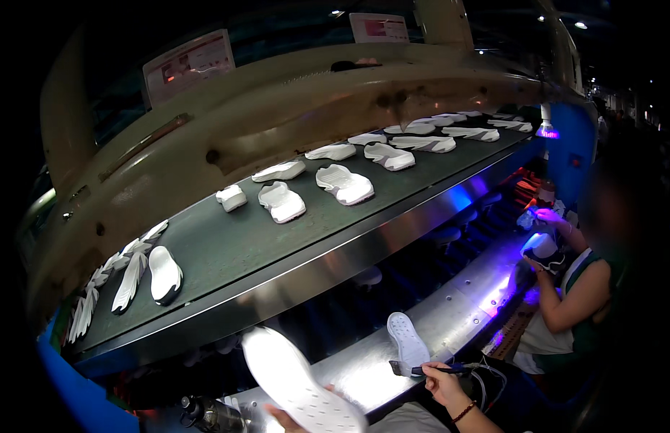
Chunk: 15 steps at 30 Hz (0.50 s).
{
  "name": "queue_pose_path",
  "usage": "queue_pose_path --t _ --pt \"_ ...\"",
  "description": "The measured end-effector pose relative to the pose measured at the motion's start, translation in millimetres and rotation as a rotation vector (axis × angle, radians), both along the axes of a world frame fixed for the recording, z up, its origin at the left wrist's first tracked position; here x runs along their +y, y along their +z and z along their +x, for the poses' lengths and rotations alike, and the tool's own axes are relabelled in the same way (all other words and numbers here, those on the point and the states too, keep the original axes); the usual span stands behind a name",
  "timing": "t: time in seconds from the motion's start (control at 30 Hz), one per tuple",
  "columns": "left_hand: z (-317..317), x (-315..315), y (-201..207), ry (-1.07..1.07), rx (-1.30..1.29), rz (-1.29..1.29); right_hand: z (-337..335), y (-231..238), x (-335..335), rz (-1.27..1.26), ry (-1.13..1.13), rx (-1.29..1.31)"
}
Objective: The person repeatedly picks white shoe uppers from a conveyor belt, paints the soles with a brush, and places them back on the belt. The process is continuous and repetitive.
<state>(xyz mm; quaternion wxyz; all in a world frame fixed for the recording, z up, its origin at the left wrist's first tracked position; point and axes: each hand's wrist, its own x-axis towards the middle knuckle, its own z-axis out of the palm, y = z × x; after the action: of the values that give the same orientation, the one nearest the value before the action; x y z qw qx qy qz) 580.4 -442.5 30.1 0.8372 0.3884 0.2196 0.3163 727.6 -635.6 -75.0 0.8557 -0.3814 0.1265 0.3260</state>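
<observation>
At the lower middle, my left hand (286, 418) grips a white shoe sole (295, 379) from beneath, most of its fingers hidden by it. The sole is tilted up, and small marks dot its near end. To the right, my right hand (446, 388), with a beaded bracelet on the wrist, is closed around a dark-handled brush (450, 370) whose wide dark head points left. That head overlaps the near end of another pale shoe sole (407, 339) on the metal ledge (360, 379); whether they touch, I cannot tell.
Beyond the ledge, a dark green conveyor belt (226, 252) carries several white soles (344, 185) beneath a beige machine hood (291, 94). A dark bottle (212, 415) stands at lower left. On the right, a co-worker (576, 303) handles a white shoe (542, 245) under purple light.
</observation>
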Motion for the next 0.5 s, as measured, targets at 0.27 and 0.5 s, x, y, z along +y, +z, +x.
queue_pose_path --t 0.27,0.5 --pt "7.0 1.6 -46.1 -0.285 0.001 -0.202 10.4 3.8 2.9 0.045 -0.052 -0.087" --pt "-1.5 28.8 -66.6 -0.293 -0.096 -0.258 11.8 4.2 2.9 0.083 -0.048 -0.182"
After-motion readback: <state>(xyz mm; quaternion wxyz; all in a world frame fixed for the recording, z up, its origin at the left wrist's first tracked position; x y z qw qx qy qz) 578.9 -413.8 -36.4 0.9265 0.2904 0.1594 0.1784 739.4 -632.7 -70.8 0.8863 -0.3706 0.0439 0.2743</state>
